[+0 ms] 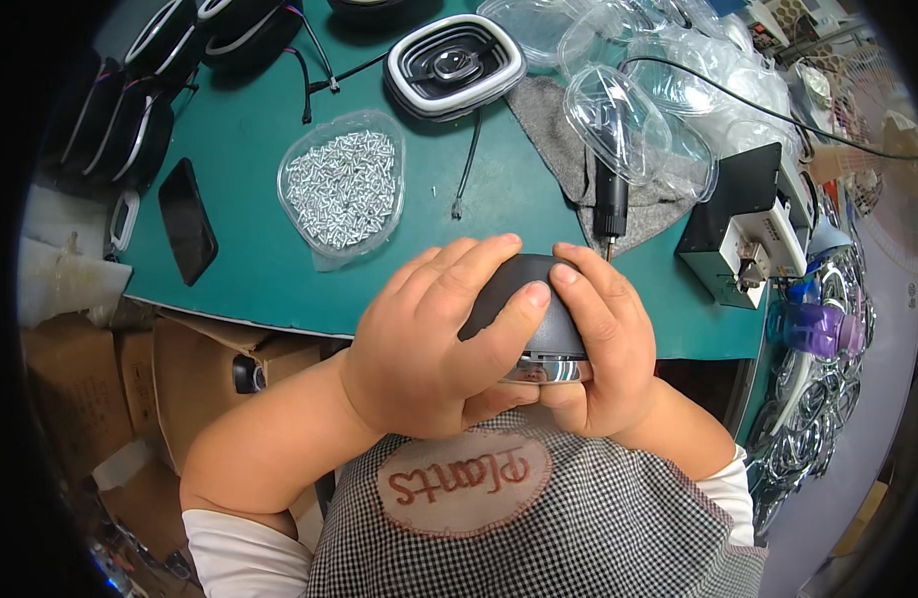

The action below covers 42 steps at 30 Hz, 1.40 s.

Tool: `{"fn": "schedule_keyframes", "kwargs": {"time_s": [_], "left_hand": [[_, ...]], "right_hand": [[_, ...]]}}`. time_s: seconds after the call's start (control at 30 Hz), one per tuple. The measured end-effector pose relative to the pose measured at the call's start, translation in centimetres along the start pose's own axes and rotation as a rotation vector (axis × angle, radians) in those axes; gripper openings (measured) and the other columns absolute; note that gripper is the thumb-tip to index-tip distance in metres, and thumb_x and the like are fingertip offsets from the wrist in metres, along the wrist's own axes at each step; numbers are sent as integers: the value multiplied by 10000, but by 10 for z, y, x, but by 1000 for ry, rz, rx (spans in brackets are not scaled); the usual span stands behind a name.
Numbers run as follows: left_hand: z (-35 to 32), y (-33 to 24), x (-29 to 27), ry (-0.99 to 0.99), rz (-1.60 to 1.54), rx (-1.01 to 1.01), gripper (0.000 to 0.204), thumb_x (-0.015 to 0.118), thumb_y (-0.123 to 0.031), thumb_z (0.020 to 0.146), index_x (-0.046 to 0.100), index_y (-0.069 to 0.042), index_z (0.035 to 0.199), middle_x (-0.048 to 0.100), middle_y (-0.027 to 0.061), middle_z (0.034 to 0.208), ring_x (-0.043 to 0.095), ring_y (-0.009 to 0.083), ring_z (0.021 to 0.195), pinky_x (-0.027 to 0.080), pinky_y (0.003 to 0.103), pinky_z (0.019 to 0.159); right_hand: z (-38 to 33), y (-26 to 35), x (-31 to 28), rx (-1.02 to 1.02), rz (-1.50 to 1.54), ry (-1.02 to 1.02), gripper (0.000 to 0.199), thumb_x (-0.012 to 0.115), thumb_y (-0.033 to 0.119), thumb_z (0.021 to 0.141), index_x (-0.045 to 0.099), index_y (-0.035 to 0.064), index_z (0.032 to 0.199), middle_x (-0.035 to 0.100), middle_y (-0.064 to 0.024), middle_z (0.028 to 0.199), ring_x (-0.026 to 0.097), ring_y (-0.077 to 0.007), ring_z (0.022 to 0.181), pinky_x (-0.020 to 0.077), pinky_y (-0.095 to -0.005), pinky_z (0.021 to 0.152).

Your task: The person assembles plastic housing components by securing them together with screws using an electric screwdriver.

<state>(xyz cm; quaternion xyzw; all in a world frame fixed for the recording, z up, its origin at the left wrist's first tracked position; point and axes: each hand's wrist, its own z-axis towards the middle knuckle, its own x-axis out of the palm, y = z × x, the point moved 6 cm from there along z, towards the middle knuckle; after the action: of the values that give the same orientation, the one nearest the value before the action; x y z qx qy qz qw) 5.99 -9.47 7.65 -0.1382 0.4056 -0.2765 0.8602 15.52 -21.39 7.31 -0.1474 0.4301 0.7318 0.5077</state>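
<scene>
A dark grey rounded housing [560, 335] with a shiny chrome rim [548, 372] is clasped between my two hands, just in front of the table's near edge. My left hand [419, 344] wraps its left side, thumb lying across the top. From the other side, my right hand [610, 339] presses its fingers over the dark shell and grips low by the rim. The underside is hidden. Beyond my right hand, a black electric screwdriver [609, 204] points its bit toward me, partly covered by a clear plastic cover [618, 115] on a grey cloth [553, 125].
A clear tub [326, 256] of small silver screws [341, 189] stands on the green table [250, 149]. Farther back sits a black-and-white oval unit [455, 65] with a cable. A phone [187, 221] lies left. A black-and-white box [743, 234] and purple bottle [822, 331] stand right.
</scene>
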Motion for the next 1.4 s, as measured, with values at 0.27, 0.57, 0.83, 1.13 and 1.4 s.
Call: {"fn": "schedule_keyframes", "kwargs": {"time_s": [0.27,0.57,0.83,1.13,1.4], "left_hand": [[10,3,3,30,12,-8,529,540,-461,945,518,-43,1270,546,293,1225,626,429,965,540,477,792],[8,-8,19,263,-168,-288,568,638,-447,892,560,-14,1250,563,258,1244,613,399,1041,505,454,865],[-5,-15,42,262,-119,-281,445,616,-361,923,580,-21,1208,616,233,1174,656,369,924,536,419,782],[-15,-23,37,287,-162,-331,464,629,-373,916,559,-26,1217,618,206,1141,644,349,916,526,416,784],[-27,-24,29,337,-253,-472,795,696,-543,808,468,22,1319,591,195,1078,593,362,980,473,447,867]], "right_hand": [[0,-10,-4,31,59,-25,669,571,472,900,530,-85,1269,546,-338,1204,613,-439,1009,510,-463,861],[-34,-11,-16,354,273,234,708,560,467,933,420,-76,1365,498,-305,1319,553,-440,1155,440,-492,991],[-51,-14,-7,349,289,162,575,583,409,935,505,-79,1230,546,-294,1231,573,-429,1089,470,-462,949],[-61,-5,-5,394,371,108,602,675,420,860,539,-70,1184,554,-290,1214,579,-411,1082,474,-457,932],[-71,4,-7,518,345,197,832,673,550,811,470,-72,1326,562,-256,1244,570,-400,1127,475,-451,948]]}}
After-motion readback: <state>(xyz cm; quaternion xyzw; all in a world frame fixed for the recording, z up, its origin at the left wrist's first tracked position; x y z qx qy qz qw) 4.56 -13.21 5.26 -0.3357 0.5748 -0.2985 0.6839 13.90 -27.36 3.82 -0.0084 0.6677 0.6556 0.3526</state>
